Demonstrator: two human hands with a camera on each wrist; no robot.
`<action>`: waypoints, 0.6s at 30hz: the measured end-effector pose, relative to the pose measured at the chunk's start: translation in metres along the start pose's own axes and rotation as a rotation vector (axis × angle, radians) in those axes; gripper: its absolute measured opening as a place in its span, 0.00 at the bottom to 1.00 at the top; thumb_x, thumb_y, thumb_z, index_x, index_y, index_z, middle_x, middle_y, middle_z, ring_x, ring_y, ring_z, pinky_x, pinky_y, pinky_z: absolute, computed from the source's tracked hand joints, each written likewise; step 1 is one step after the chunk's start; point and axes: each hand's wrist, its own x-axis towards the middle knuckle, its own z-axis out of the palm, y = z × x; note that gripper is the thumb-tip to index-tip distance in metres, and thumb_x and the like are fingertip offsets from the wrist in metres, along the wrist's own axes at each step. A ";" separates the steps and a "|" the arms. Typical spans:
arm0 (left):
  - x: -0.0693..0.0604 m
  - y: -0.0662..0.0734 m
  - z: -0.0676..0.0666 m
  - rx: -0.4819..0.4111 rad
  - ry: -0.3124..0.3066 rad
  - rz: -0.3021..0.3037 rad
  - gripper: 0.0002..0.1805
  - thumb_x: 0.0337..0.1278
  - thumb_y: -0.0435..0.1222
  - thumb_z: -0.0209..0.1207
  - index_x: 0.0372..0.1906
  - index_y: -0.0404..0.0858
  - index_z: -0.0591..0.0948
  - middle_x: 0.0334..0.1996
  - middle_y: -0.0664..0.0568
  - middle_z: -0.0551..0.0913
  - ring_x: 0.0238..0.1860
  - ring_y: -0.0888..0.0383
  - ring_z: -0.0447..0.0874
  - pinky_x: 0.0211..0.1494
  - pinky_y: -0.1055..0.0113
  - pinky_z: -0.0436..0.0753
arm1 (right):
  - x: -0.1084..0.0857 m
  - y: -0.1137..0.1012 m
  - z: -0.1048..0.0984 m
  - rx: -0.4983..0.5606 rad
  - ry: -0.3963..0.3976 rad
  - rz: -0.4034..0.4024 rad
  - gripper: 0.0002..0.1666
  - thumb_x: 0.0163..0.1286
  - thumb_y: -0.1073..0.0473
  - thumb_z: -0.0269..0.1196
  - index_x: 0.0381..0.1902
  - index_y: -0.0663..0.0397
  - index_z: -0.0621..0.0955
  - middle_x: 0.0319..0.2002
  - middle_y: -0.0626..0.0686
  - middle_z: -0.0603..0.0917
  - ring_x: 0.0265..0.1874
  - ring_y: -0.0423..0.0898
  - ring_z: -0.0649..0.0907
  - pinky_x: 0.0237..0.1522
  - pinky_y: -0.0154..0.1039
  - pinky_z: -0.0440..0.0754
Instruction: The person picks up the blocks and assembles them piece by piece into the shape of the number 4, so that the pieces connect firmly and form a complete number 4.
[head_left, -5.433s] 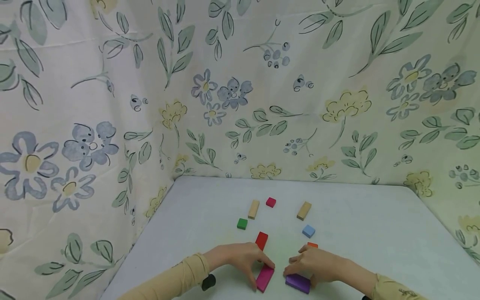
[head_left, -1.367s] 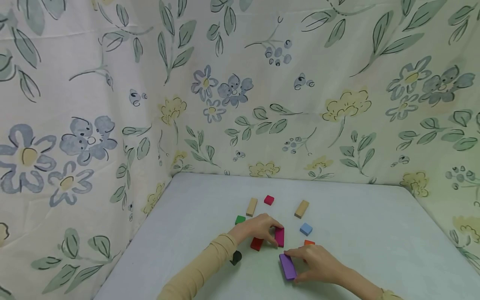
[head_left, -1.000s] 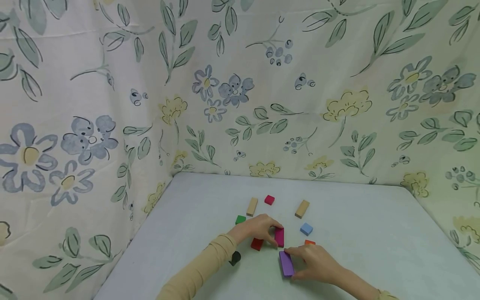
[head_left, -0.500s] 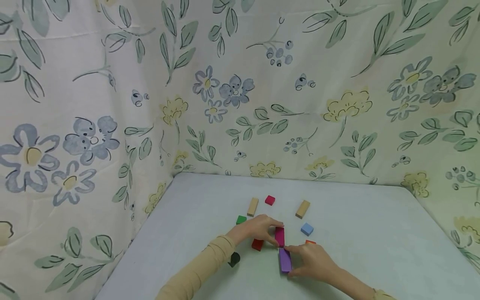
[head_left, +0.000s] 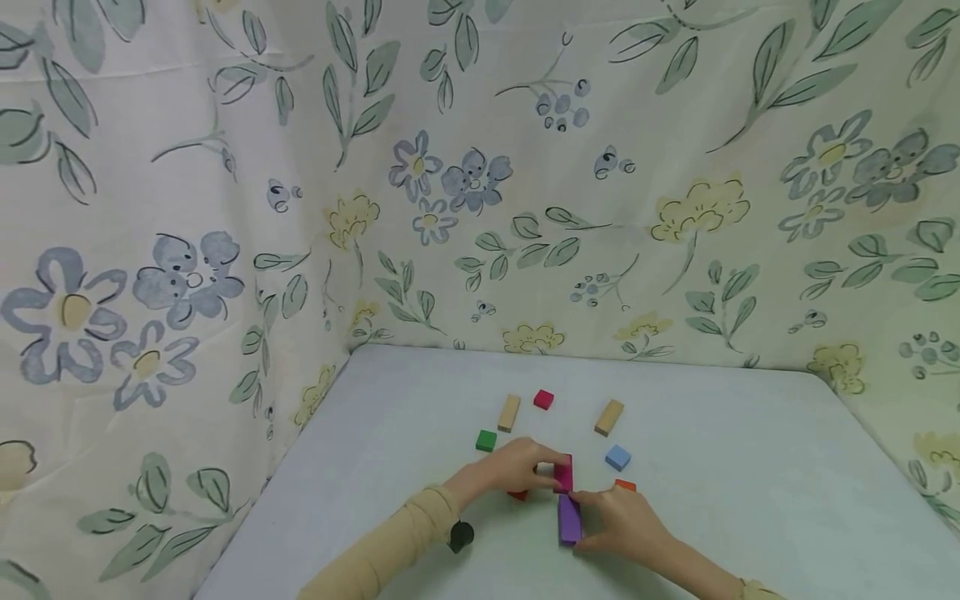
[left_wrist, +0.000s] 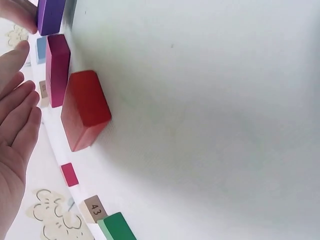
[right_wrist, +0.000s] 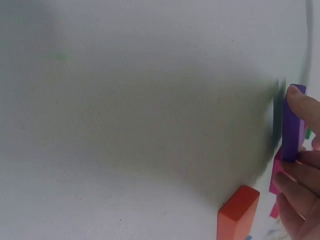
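Observation:
A magenta block and a purple block lie nearly end to end on the white table. My right hand pinches the purple block lengthwise between thumb and fingers, as the right wrist view also shows. Beside the magenta block is my left hand; in the left wrist view its relaxed fingers stand a little off that block. A red block sits close to the magenta one, mostly covered by my left hand in the head view. To the right of them is an orange block, partly hidden behind my right hand in the head view.
Farther back on the table are a green block, a small pinkish-red block, a light blue block and two plain wooden blocks, one left and one right. Floral cloth hangs behind and at both sides.
Both hands have carried their blocks from the near side: magenta went farther back, purple turned lengthwise and slid up to its near end. Just now my left hand has eased off the magenta block.

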 end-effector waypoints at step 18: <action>-0.008 0.006 0.006 0.133 0.005 0.072 0.14 0.62 0.42 0.58 0.51 0.47 0.83 0.51 0.62 0.84 0.47 0.72 0.82 0.50 0.82 0.74 | 0.004 -0.004 0.007 -0.040 0.026 0.011 0.38 0.40 0.40 0.76 0.47 0.56 0.84 0.37 0.51 0.89 0.29 0.37 0.82 0.30 0.33 0.80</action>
